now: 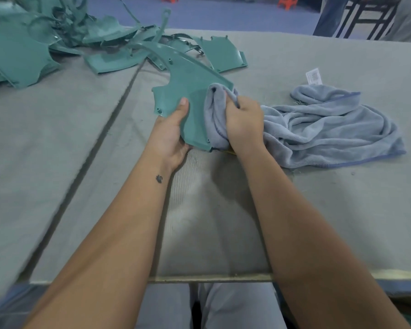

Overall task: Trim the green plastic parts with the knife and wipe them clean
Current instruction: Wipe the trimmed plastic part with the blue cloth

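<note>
A flat green plastic part (pixel 188 84) with a long curved arm is held above the middle of the grey table. My left hand (pixel 170 134) grips its near left edge, thumb on top. My right hand (pixel 242 122) is bunched around one end of a grey-blue towel (pixel 323 129) and presses that end onto the part's right side. The rest of the towel trails off to the right across the table. No knife shows in the head view.
A heap of other green plastic parts (pixel 45 41) fills the far left of the grey felt-covered table (pixel 318 210). A dark seam (pixel 100 143) runs diagonally between two table sections. A white tag (pixel 314 77) lies beyond the towel. Legs of people stand at far right.
</note>
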Demonstrator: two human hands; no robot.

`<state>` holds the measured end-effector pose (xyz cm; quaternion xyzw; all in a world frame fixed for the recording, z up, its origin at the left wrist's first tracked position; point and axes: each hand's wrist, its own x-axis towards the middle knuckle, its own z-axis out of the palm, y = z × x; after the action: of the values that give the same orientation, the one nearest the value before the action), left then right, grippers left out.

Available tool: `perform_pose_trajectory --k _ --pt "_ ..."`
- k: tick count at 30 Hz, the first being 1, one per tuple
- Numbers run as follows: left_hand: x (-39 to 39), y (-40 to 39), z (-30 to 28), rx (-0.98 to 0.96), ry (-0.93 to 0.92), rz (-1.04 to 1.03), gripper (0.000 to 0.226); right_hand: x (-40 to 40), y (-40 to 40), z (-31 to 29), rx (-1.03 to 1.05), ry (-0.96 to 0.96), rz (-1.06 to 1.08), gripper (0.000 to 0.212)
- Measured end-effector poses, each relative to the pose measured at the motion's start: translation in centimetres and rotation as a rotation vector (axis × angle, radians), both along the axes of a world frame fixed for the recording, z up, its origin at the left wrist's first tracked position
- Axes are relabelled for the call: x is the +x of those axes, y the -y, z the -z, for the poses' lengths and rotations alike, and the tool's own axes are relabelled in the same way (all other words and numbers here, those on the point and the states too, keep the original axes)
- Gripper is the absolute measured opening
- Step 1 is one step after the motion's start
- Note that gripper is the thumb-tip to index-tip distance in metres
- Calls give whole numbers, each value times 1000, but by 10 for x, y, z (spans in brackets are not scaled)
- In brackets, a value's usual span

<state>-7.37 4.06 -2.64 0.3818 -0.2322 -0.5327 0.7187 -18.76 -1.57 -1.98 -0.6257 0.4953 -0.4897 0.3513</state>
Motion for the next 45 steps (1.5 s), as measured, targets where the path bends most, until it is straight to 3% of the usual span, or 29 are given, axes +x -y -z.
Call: perform_pose_trajectory --k 7,9,14,17,21,26,29,31,35,37,39,42,45 --pt "1 -2 0 10 81 -182 9 -21 3 -10 -499 3 480 21" --pt "0 -2 -2 38 93 -174 8 -22 2 -10 -472 -12 388 19" --pt "-9 -4 -7 3 9 -84 16 -1 0 -2 -489 -396 128 14" --pt "-9 -3 -11 -37 -31 -122 22 6 -4 -3 -404 -474 40 8" --pt "-3 4 -15 -51 -125 -200 33 11 -22 2 -401 -576 -191 33" --pt "-3 1 -8 42 42 -93 18 2 -2 -7 -383 -606 43 12" --pt "-2 1 -5 126 223 -49 20 -5 12 -9 -295 -690 103 13" --pt "-2 1 -5 149 291 -69 18 -4 7 -5 -342 -698 33 12" --pt "-2 -2 -8 187 374 -87 52 -4 -9 -1 -488 -605 -267 9" --pt "-2 -1 -7 179 389 -74 58 -9 -10 -5 -503 -557 -314 10" --pt "-3 1 -6 183 341 -88 54 -15 -10 -8 -435 -496 -340 9" --pt "-2 5 -3 174 256 -151 30 -26 -6 -10 -307 -538 -389 14" --pt "3 9 2 214 334 -208 19 -29 -5 -10 -220 -542 -325 17"
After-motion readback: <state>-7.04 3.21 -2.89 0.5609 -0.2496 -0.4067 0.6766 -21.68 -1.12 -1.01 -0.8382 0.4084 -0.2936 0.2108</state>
